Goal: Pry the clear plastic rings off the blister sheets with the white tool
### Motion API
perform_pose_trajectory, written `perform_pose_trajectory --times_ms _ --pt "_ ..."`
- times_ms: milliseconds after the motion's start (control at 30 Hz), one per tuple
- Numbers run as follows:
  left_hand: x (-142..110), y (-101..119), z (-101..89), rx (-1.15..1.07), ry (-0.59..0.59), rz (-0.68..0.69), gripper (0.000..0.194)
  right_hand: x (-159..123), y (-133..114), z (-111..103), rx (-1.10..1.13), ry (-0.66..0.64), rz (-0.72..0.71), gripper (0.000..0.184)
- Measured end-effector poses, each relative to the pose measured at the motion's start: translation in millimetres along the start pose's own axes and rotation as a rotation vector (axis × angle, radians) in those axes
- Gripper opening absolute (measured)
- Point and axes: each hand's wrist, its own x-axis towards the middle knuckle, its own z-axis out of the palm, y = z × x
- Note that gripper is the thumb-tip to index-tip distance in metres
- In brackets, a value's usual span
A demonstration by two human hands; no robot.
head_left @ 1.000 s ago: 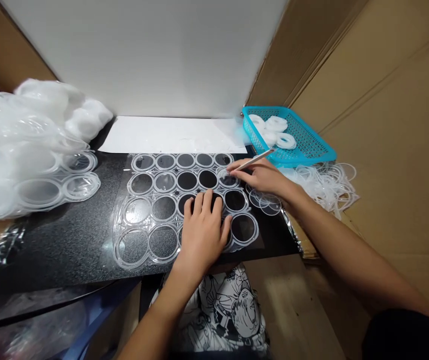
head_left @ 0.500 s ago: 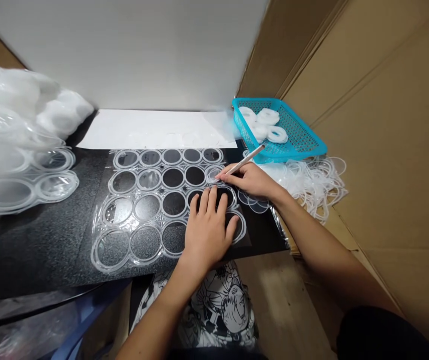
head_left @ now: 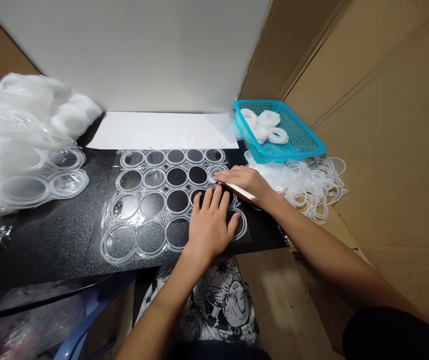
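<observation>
A clear plastic sheet of several ring-edged circles (head_left: 150, 200) lies on a black speckled board (head_left: 56, 235). My left hand (head_left: 210, 225) rests flat on the sheet's near right part, fingers stretched out. My right hand (head_left: 242, 182) reaches over the sheet's right edge, its fingertips on a circle in the second row. A thin pale stick (head_left: 239, 191) lies under its palm, held low and pointing right.
A turquoise basket (head_left: 304, 142) with white rings stands at the back right, above a heap of thin clear rings (head_left: 312, 182). A white paper sheet (head_left: 161, 131) lies behind the board. Stacked clear sheets (head_left: 22, 165) pile at left. Cardboard walls close in on the right.
The stick in my right hand has swung down from pointing up and back to lying low under the palm. My left hand has stayed on the sheet.
</observation>
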Motion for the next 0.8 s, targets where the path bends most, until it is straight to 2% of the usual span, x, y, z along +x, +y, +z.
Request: perform_pose_trajectory --times_ms 100,233,367,433,500,633,700,800 --pt "-1 0 0.2 0.007 -0.002 0.007 0.057 14 -5 -6 -0.156 0.014 0.071 0.034" --pt "-3 0 1.1 0.013 0.007 0.014 0.056 56 5 -23 -0.279 0.111 0.126 0.032" --pt "-2 -1 1.8 -0.009 0.023 0.010 0.054 111 28 -40 -0.291 0.267 0.158 0.034" --pt "-2 -2 -1.1 -0.060 0.041 0.012 0.051 135 29 -39 -0.212 0.308 0.174 0.035" --pt "-4 -3 -8.3 -0.185 0.104 0.027 0.041 151 16 -29 -0.057 0.273 0.161 0.033" --pt "-17 -13 -33.5 -0.480 0.277 0.068 0.022 160 -33 13 0.291 0.064 0.032 0.025" --pt "-28 -23 -46.1 -0.520 0.280 0.063 0.019 155 -53 36 0.389 -0.027 -0.007 0.024" --pt "-46 -49 -56.3 -0.464 0.255 0.003 0.017 145 -68 59 0.457 -0.115 0.029 0.024"
